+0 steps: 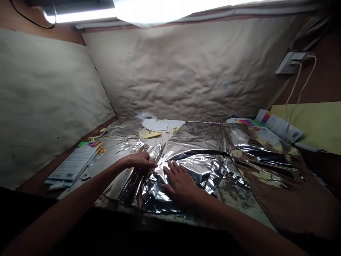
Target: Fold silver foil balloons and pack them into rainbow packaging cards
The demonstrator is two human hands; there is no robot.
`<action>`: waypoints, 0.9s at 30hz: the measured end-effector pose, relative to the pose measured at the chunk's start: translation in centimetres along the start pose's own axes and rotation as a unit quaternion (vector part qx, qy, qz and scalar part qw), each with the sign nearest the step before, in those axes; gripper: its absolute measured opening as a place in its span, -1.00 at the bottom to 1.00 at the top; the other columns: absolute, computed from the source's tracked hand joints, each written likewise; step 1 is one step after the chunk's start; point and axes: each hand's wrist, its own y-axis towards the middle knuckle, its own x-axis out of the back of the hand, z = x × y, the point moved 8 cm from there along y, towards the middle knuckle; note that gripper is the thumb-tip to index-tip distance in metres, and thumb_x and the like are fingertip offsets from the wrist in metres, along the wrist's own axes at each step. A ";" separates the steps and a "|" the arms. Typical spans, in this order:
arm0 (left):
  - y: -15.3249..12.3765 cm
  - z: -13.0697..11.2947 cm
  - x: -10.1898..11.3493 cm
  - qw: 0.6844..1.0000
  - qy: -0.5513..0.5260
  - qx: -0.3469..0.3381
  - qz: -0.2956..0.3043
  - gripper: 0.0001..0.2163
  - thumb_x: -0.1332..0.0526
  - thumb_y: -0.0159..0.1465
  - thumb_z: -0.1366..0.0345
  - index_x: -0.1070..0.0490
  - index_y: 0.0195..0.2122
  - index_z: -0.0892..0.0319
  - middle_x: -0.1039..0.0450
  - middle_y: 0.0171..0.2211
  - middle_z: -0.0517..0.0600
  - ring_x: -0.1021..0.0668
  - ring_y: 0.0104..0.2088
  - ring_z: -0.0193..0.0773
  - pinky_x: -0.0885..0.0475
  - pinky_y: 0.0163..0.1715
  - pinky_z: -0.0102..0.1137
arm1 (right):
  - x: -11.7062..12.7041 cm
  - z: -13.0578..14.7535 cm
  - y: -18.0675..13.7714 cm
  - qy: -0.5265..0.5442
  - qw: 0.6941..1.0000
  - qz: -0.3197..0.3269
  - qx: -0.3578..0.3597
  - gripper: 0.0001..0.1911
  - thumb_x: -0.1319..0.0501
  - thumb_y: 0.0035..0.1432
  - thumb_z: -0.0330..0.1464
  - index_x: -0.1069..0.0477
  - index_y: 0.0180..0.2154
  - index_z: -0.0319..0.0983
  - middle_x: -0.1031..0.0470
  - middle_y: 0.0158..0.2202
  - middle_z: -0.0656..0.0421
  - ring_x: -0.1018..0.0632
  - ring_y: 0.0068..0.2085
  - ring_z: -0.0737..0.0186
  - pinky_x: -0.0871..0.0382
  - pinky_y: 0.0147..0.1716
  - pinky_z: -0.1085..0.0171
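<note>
A shiny silver foil sheet (197, 158) lies spread over the table in front of me, creased and reflecting the light. My right hand (182, 181) rests flat on it with the fingers stretched out. Just to the left, my left hand (141, 160) is closed, its fingers curled at a fold of the foil; the fingertips are partly hidden. Narrow dark folds of foil run down below that hand. On the right side of the sheet lies a folded foil strip (222, 170) with small printed marks.
A stack of printed cards (76, 161) sits at the left edge. White paper sheets (156, 125) and yellow pieces lie at the back. More foil (255, 142) and colourful packaging (279, 124) are on the right, below a wall socket (290, 63) with hanging white cables.
</note>
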 end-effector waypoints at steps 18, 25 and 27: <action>-1.6 -10.9 -2.2 0.896 -0.394 -0.207 -0.013 -0.59 -0.10 0.32 -0.07 -0.40 -0.08 0.19 -0.55 -0.10 0.11 -0.63 -0.26 -0.26 -0.50 -0.43 -0.50 | 23.7 -3.1 -4.0 -0.122 0.921 -0.365 -0.056 -0.47 -0.02 0.33 -0.10 -0.46 -0.54 -0.27 -0.44 -0.60 0.08 -0.49 -0.52 0.15 -0.24 -0.51 0.26; 0.9 -7.6 -6.8 0.951 0.197 -0.237 -0.004 -0.49 -0.38 0.09 0.08 -0.45 0.05 0.12 -0.44 -0.01 0.16 -0.49 0.01 0.06 -0.38 0.00 -0.15 | 40.8 0.3 -0.6 -0.197 0.871 -0.450 0.012 -0.58 -0.26 0.19 -0.23 -0.30 -0.61 -0.32 -0.51 -0.39 0.00 -0.52 0.02 -0.10 -0.33 0.00 0.01; 1.1 -7.5 -7.6 0.925 0.276 -0.258 -0.027 -0.54 -0.40 0.05 0.18 -0.49 0.00 0.13 -0.40 -0.01 0.18 -0.45 0.01 0.09 -0.35 0.02 -0.12 | 44.1 1.7 -0.7 -0.140 0.871 -0.466 0.067 -0.55 -0.20 0.18 -0.17 -0.26 -0.61 -0.34 -0.50 -0.21 -0.03 -0.34 0.20 -0.23 -0.28 0.00 0.03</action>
